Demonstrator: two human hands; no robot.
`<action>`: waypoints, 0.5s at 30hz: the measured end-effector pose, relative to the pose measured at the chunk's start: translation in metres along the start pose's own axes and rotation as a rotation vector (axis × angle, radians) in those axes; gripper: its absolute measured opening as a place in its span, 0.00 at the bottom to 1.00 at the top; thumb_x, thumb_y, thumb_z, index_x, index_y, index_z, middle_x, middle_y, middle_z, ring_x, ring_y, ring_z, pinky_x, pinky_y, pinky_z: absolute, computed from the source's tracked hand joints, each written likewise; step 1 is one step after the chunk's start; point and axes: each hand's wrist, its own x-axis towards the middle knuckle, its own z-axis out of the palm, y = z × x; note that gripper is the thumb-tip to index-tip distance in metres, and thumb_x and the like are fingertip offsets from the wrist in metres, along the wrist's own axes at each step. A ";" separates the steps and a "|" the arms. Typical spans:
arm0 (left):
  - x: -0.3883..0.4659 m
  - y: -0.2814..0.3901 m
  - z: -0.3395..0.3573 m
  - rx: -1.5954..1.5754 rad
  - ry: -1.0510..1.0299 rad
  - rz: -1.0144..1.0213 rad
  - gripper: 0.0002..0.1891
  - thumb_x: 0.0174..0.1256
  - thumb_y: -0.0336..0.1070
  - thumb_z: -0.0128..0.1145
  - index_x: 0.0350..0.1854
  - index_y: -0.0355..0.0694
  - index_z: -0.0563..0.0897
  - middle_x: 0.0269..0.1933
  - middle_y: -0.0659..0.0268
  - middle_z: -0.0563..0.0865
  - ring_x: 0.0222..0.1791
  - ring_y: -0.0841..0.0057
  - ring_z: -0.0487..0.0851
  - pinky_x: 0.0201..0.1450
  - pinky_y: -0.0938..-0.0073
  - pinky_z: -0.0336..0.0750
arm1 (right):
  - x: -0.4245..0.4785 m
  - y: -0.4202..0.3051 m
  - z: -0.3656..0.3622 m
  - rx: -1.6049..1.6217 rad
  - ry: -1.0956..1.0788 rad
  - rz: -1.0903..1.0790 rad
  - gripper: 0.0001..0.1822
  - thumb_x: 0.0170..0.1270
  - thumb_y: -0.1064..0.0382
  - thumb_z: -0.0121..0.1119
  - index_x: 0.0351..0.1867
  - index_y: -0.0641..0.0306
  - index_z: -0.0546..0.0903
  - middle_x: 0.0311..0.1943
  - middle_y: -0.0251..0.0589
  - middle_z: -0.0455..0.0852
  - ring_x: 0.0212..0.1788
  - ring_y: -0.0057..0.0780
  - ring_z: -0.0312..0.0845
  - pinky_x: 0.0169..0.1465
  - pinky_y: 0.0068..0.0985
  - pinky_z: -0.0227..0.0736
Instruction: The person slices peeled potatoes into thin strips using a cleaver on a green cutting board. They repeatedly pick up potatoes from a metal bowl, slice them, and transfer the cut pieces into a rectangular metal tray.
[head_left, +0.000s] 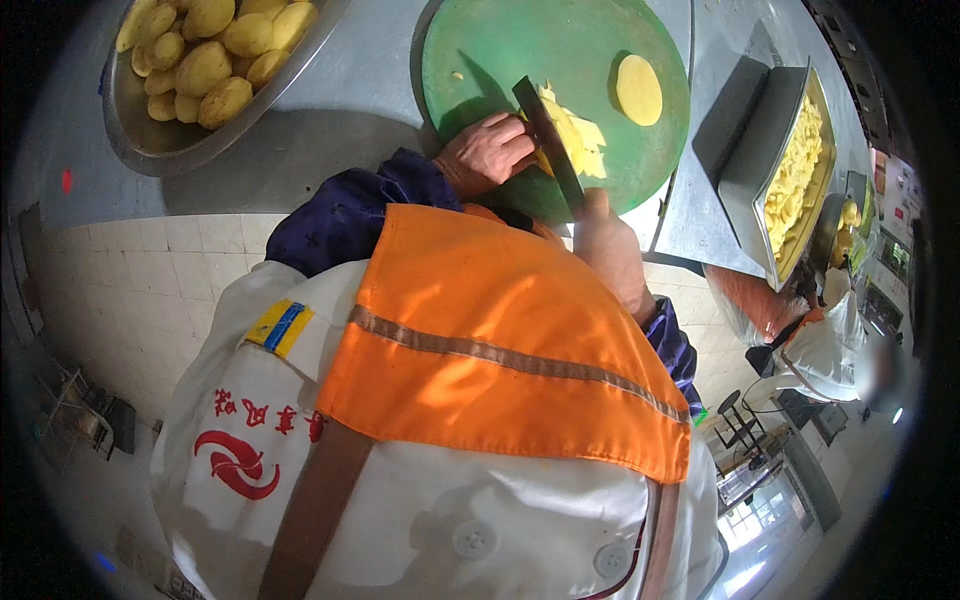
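On a round green cutting board (480, 45), my right hand (611, 244) is closed around the handle of a kitchen knife (551, 142). The blade stands over a pile of cut potato pieces (581, 139). My left hand (491, 152) rests at the left side of the blade with its fingers curled down; what lies under the fingertips is mostly hidden. At the board's right part lies a pale potato piece (640, 90), apart from the pile. A small scrap of potato (457, 76) lies left of the knife.
A metal bowl (217, 146) of peeled potatoes stands at the upper left of the metal table (360, 75). To the right is a deep metal tray (750, 157) filled with cut potato. Another person (821, 352) in white and orange is farther right, near a clear plastic bag.
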 end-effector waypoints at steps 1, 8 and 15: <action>0.000 0.000 -0.001 0.018 -0.002 0.018 0.08 0.55 0.33 0.66 0.35 0.38 0.81 0.36 0.62 0.80 0.39 0.64 0.80 0.46 0.66 0.78 | 0.001 -0.001 -0.001 0.002 -0.004 -0.004 0.08 0.69 0.68 0.51 0.45 0.68 0.68 0.31 0.62 0.82 0.29 0.62 0.80 0.29 0.49 0.73; 0.001 0.001 -0.004 -0.004 -0.008 -0.017 0.08 0.56 0.34 0.66 0.35 0.38 0.81 0.36 0.61 0.80 0.39 0.62 0.80 0.45 0.65 0.78 | -0.001 -0.001 0.002 -0.013 -0.016 0.021 0.08 0.68 0.68 0.51 0.45 0.68 0.68 0.31 0.62 0.82 0.31 0.62 0.80 0.30 0.48 0.74; -0.002 0.002 -0.004 -0.031 -0.019 -0.078 0.09 0.54 0.32 0.65 0.36 0.38 0.82 0.37 0.60 0.81 0.39 0.60 0.80 0.46 0.64 0.78 | 0.014 0.010 0.018 -0.014 -0.059 -0.054 0.17 0.64 0.63 0.58 0.45 0.70 0.65 0.31 0.64 0.81 0.32 0.61 0.81 0.30 0.46 0.75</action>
